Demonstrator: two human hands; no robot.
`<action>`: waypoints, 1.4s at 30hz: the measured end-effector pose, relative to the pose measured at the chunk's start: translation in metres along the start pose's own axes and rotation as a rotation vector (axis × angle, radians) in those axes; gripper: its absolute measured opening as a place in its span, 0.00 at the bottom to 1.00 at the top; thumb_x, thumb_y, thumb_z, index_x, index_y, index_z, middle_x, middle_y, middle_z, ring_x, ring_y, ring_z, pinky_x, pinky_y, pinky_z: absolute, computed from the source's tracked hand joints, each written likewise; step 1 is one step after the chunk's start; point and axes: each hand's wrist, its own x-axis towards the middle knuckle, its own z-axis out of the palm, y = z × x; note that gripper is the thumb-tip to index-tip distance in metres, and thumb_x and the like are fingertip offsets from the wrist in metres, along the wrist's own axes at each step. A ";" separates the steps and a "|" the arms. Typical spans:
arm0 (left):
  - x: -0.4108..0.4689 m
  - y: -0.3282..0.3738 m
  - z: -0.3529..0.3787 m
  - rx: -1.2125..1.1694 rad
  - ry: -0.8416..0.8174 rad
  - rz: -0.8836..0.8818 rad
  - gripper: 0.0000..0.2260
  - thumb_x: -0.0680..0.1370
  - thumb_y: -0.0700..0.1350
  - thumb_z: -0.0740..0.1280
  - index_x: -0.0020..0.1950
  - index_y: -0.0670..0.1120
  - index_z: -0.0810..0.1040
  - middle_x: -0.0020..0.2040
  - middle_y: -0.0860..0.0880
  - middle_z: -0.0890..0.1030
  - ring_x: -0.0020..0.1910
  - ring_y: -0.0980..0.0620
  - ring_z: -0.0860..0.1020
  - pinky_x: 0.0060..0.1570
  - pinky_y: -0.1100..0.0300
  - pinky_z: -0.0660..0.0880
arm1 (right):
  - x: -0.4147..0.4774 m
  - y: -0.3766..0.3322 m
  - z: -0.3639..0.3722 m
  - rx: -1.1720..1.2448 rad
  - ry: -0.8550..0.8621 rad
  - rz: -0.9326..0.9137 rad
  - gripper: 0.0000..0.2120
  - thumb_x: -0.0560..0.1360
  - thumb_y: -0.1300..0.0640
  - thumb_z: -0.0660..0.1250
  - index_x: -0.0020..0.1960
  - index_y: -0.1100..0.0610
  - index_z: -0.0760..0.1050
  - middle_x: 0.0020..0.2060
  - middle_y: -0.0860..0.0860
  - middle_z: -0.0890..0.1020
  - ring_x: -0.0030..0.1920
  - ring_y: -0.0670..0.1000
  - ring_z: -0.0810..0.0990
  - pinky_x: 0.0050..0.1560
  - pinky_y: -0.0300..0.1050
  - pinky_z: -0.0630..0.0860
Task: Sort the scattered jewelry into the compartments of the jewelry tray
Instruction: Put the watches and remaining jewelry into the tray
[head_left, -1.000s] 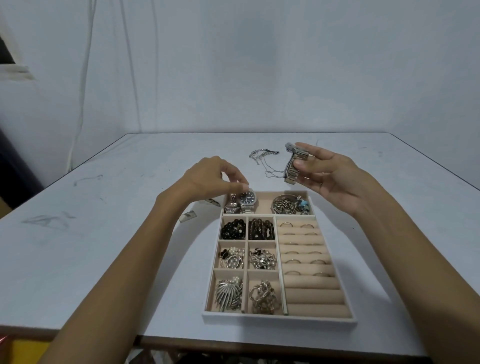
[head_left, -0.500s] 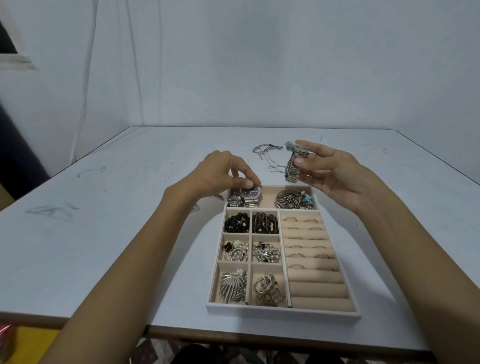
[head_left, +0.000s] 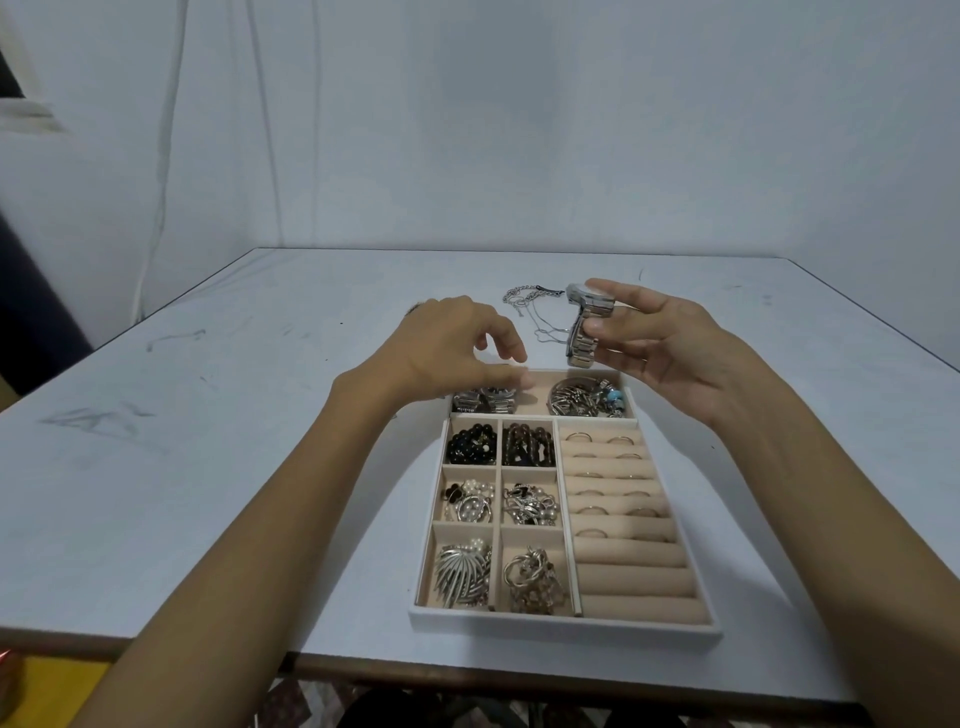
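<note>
A beige jewelry tray (head_left: 566, 626) lies on the white table, near its front edge. Its small compartments hold beads, brooches and earrings, and rings sit in the roll slots on the right. My right hand (head_left: 675, 353) pinches a silver watch (head_left: 581, 332) upright above the tray's far edge. My left hand (head_left: 447, 353) hovers over the far-left compartment with loosely curled fingers that hold nothing. Another silver watch (head_left: 483, 400) lies just under it. Thin silver chains (head_left: 530, 300) lie loose on the table behind the tray.
The white table (head_left: 208, 467) has scuff marks on its left part, and its front edge runs just below the tray. A pale wall stands behind it, with a cable (head_left: 166, 156) hanging at the left. Something yellow (head_left: 52, 686) shows below the table's edge.
My left hand's fingers have lifted off the watch in the far-left compartment, which now lies flat. My right hand still holds the other watch in about the same place.
</note>
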 end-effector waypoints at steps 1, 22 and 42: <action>0.000 0.000 0.002 0.026 -0.017 0.010 0.14 0.68 0.64 0.71 0.47 0.58 0.82 0.47 0.59 0.81 0.47 0.58 0.75 0.46 0.57 0.70 | 0.000 0.001 0.000 -0.010 -0.004 -0.001 0.27 0.62 0.69 0.71 0.61 0.58 0.77 0.45 0.53 0.84 0.42 0.50 0.84 0.43 0.39 0.81; 0.003 -0.002 0.004 -0.067 -0.094 0.011 0.15 0.65 0.60 0.76 0.47 0.55 0.84 0.47 0.53 0.81 0.45 0.56 0.78 0.51 0.52 0.75 | -0.002 0.000 0.003 -0.039 -0.025 0.000 0.23 0.67 0.72 0.69 0.60 0.57 0.78 0.38 0.49 0.85 0.39 0.48 0.84 0.38 0.38 0.80; -0.033 -0.063 0.026 0.184 -0.147 -0.414 0.24 0.84 0.53 0.47 0.78 0.45 0.53 0.79 0.48 0.53 0.78 0.51 0.49 0.74 0.50 0.46 | -0.002 0.016 0.019 -0.343 -0.029 -0.040 0.25 0.62 0.76 0.74 0.57 0.59 0.78 0.45 0.58 0.84 0.43 0.52 0.84 0.43 0.39 0.81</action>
